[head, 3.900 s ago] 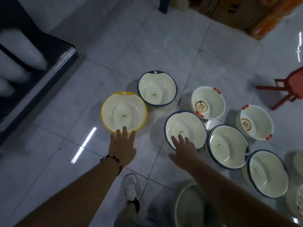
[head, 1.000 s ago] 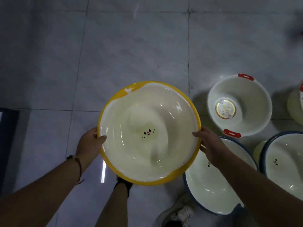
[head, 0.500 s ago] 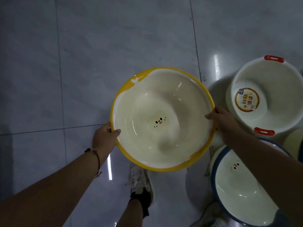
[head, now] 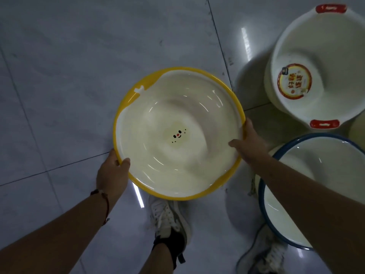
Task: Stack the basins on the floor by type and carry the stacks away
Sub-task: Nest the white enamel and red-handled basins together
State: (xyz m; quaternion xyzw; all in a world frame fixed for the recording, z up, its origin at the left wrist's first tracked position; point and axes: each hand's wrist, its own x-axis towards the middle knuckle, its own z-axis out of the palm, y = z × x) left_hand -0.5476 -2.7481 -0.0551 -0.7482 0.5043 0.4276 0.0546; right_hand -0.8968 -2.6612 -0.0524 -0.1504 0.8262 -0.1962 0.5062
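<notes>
A yellow-rimmed cream basin (head: 178, 133) with a small face printed on its bottom hangs in the air above the tiled floor. My left hand (head: 112, 173) grips its near-left rim and my right hand (head: 249, 144) grips its right rim. A blue-rimmed cream basin (head: 308, 155) stands on the floor at the right, partly hidden by my right forearm. Behind it a deeper white basin with red handles (head: 324, 48) and a round label inside stands at the upper right.
Grey glossy floor tiles (head: 79, 56) stretch to the left and far side. My two shoes stand below the basin, one (head: 169, 220) in the middle and one (head: 264, 256) at the lower right. A sliver of another cream basin (head: 358, 129) shows at the right edge.
Since 3.9 s ago both hands have lifted the yellow-rimmed basin off the floor. Over the last second the basin stays held while the floor basins slide rightward in view.
</notes>
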